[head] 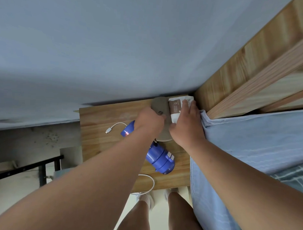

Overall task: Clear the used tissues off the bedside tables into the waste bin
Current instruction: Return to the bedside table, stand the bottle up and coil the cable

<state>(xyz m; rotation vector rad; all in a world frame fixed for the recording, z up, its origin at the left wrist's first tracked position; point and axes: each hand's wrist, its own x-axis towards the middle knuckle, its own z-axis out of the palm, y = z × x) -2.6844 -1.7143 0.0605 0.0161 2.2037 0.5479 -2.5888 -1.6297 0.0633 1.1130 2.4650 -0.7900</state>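
A wooden bedside table (99, 116) stands against the blue wall, beside the bed. At its far right corner lies a white-and-brown tissue pack (175, 107). My right hand (188, 128) lies over the pack, fingers on top and thumb at its near edge. My left hand (148, 121) is curled onto a beige oval object (160, 103) just left of the pack. I see no loose used tissues and no waste bin; my hands hide what lies beneath them.
A blue flask (160, 158) lies on its side under my left forearm. A white cable plug (112, 128) and a cable loop (151, 183) lie on the table. Light blue bedding (249, 144) and the wooden headboard (243, 66) are at right, a black metal frame (25, 169) at left.
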